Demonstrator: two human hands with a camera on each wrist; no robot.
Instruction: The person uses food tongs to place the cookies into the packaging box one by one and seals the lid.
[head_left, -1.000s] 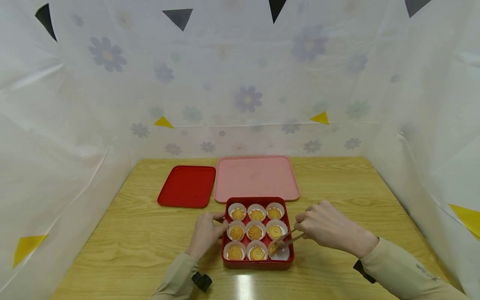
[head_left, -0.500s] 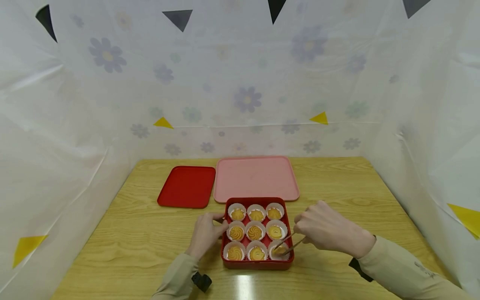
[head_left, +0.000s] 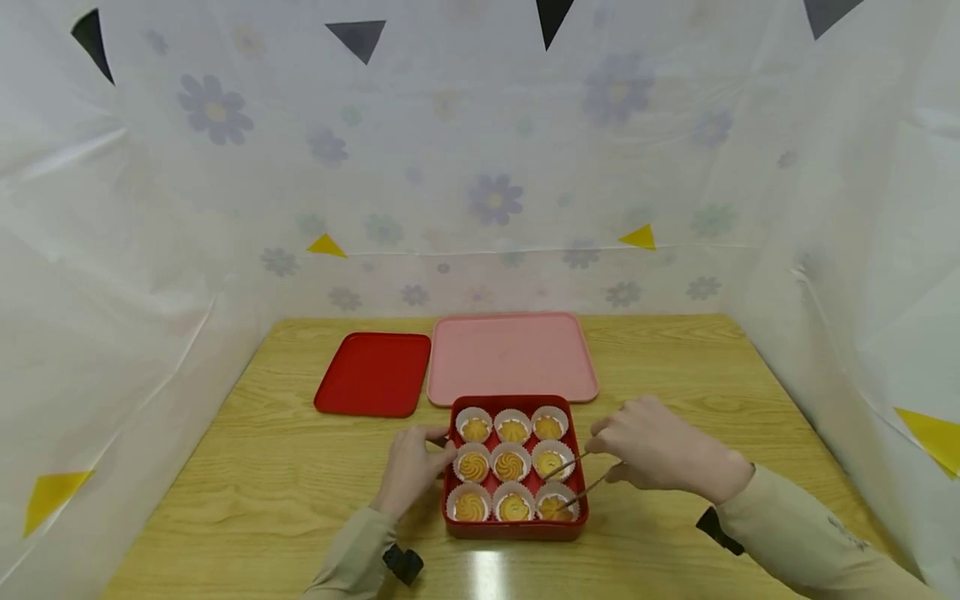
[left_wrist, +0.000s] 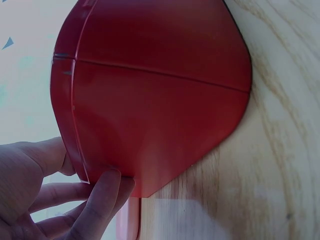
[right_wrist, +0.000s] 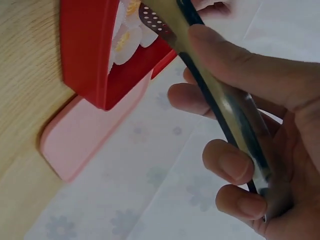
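A red box (head_left: 517,531) stands on the table, holding rows of cookies in white paper cups. My left hand (head_left: 411,468) grips the box's left wall, with thumb and fingers at its edge in the left wrist view. My right hand (head_left: 660,450) holds metal tongs (right_wrist: 220,95) with a perforated tip. In the head view the tongs' arms are spread apart over the right column. One tip is by the front right cookie (head_left: 553,508), which lies in its cup, the other near the middle right cookie (head_left: 549,463).
A pink tray (head_left: 513,358) lies right behind the box. To its left is a flat red lid-like tray (head_left: 375,373). White sheeting (head_left: 495,275) with flower prints surrounds the wooden table (head_left: 667,367) at the back and sides.
The cookie between the tongs came down into the front right cup, and the tongs spread apart, letting it go. The left hand and the box stayed in place.
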